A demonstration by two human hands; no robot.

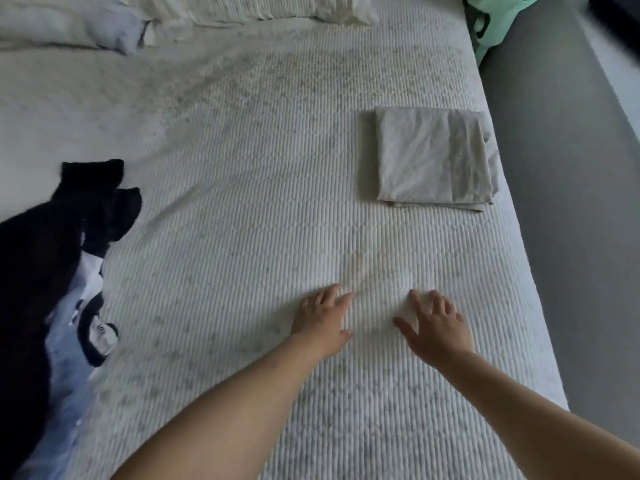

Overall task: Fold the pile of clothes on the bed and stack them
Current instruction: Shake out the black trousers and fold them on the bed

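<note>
One folded pale grey cloth [434, 155] lies flat near the bed's right edge. A heap of unfolded clothes [45, 271], mostly black with some white and blue pieces, sits at the left edge of the view. My left hand [323, 322] and my right hand [436, 323] rest side by side, palms down, on the white ribbed bedspread [242, 202], fingers spread, holding nothing. Both hands are well below the folded cloth and far to the right of the heap.
White pillows [242, 8] and a rumpled sheet [69, 26] lie at the head of the bed. A mint green cloth [491, 19] hangs at the far right corner. Grey floor [561, 202] runs along the bed's right side.
</note>
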